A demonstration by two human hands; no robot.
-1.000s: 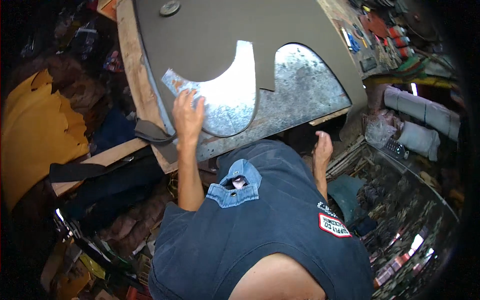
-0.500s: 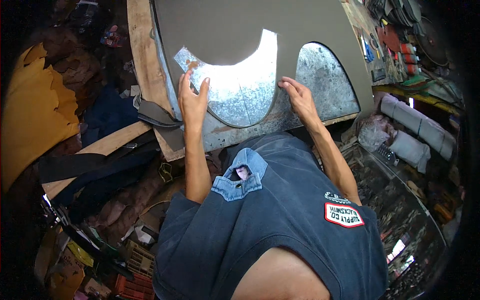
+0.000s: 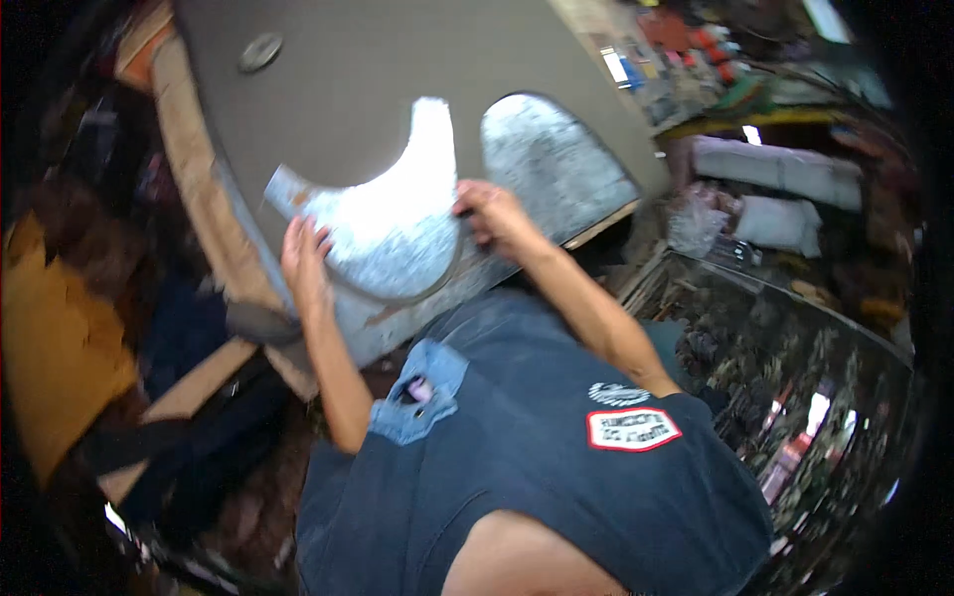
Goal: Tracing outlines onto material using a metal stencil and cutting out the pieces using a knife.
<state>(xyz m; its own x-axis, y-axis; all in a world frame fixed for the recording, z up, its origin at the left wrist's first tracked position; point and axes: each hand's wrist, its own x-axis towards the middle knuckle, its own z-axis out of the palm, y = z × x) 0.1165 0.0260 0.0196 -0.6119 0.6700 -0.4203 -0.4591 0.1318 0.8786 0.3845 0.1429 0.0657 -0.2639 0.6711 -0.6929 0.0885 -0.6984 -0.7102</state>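
Silvery curved sheet [image 3: 397, 223], glare-blanched, lies beside the blurred right hand [image 3: 499, 221].

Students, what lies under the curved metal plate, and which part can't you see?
The curved metal plate lies on a dark sheet, which shows inside its curve and as a thin rim along its rounded edge. What is directly beneath the plate is hidden.

Short-sleeved dark blue-grey shirt [image 3: 537, 477], red-bordered white patch [image 3: 634, 430], pale blue denim piece [image 3: 439, 370] in front, bare hands [image 3: 502, 221]
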